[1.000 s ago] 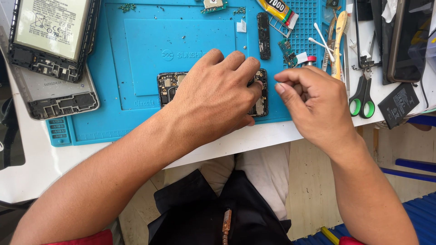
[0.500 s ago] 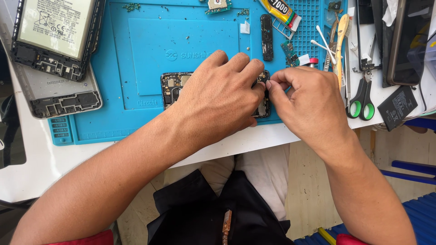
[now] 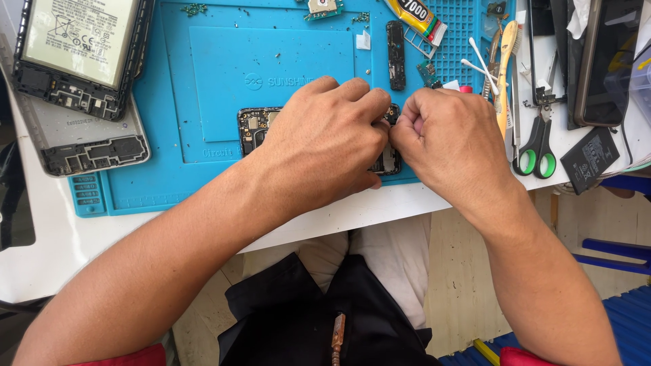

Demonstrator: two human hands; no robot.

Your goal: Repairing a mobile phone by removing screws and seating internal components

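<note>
Two bare hands meet knuckle to knuckle.

The left hand (image 3: 325,146) lies palm down with its fingers curled forward, fingertips tucked under and out of sight; its forearm runs back to the lower left, a red sleeve edge at the elbow. The right hand (image 3: 447,146) is bunched into a loose fist just beside it, thumb and forefinger pinched at the point where the hands touch (what they pinch is hidden). Its forearm slants down to the lower right.
</note>
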